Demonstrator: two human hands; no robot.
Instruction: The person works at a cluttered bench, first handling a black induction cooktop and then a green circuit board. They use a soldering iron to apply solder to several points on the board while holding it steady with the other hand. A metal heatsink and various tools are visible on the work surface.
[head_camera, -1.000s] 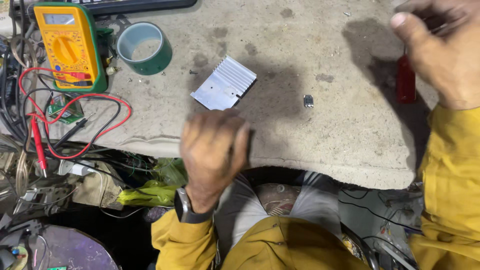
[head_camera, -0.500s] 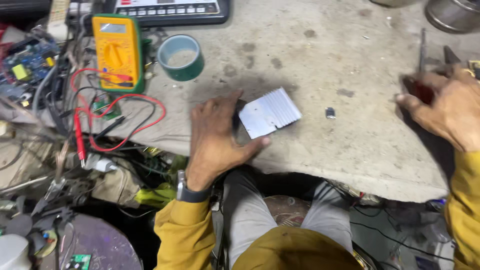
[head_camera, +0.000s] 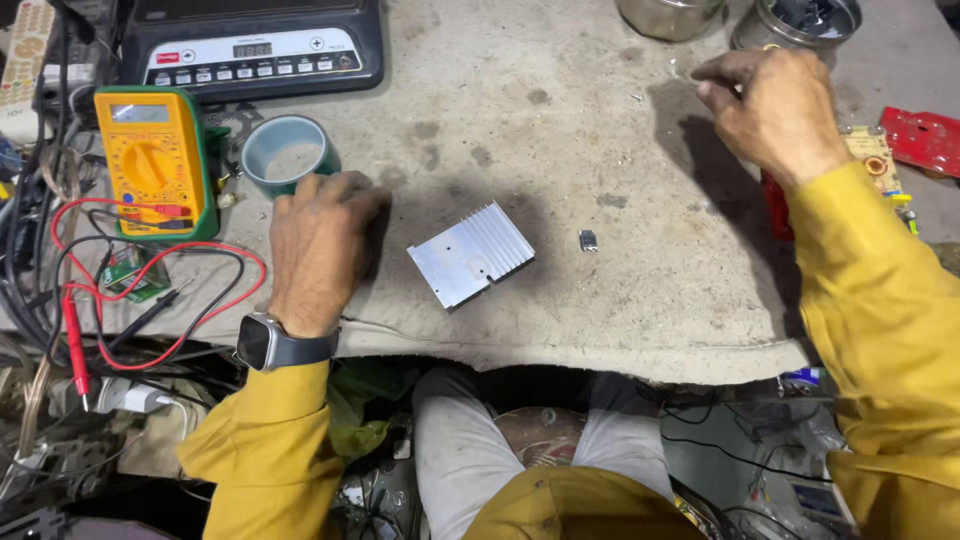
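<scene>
Heat sink (head_camera: 471, 255), a finned aluminium plate with small drilled holes, lies flat and unheld near the middle of the bench, just right of your left hand (head_camera: 318, 250) and well apart from your right hand (head_camera: 775, 115). Your left hand rests palm down on the surface, fingers together and slightly curled, their tips against the near edge of the green tape roll (head_camera: 288, 155); it grips nothing. Your right hand is raised at the far right beside two metal tins (head_camera: 795, 20), fingers bent and drawn together; whether they pinch anything cannot be told. A small dark component (head_camera: 588, 240) lies loose just right of the heat sink, not touching it. As judged from this layout, nothing is mounted on the plate and no tool is applied to it, so the work on it appears barely begun, with any fitting left to do. Surface: a worn, stained grey cover (head_camera: 560, 110) with a ragged near edge. At the far left sit a yellow multimeter (head_camera: 150, 160) with red and black leads (head_camera: 150, 300) trailing over the near-left edge, and a black induction cooker (head_camera: 255, 45) behind it. Circuit boards (head_camera: 915, 140) lie at the far right. Below the bench, tangled cables and clutter surround your knees.
</scene>
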